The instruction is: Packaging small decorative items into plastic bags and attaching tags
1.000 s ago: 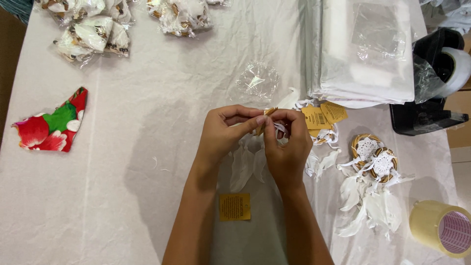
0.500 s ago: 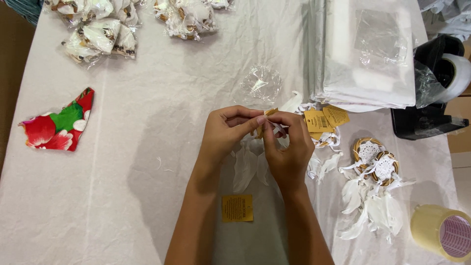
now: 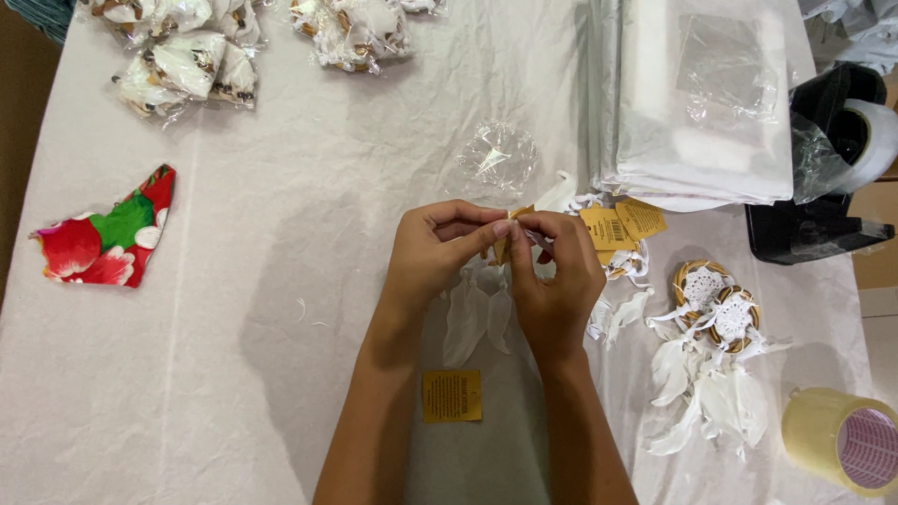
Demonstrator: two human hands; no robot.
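My left hand (image 3: pixel 435 248) and my right hand (image 3: pixel 554 271) meet at the table's middle, fingertips pinched together on a small dreamcatcher (image 3: pixel 505 245) with a yellow-brown ring. Its white feathers (image 3: pixel 477 313) hang below my fingers onto the cloth. Most of the ring is hidden by my fingers. A yellow paper tag (image 3: pixel 452 396) lies flat between my forearms.
Two finished white dreamcatchers (image 3: pixel 718 309) with feathers lie right of my hands, near yellow tags (image 3: pixel 619 224). A crumpled clear bag (image 3: pixel 496 157) and a stack of clear bags (image 3: pixel 697 98) sit farther back. Bagged dreamcatchers (image 3: pixel 187 65) lie far left, floral cloth (image 3: pixel 108 234) left, tape roll (image 3: pixel 842 440) bottom right, black tape dispenser (image 3: pixel 823 178) right.
My hands stay pinched on the small dreamcatcher with only slight finger movement; the view has shifted a little.
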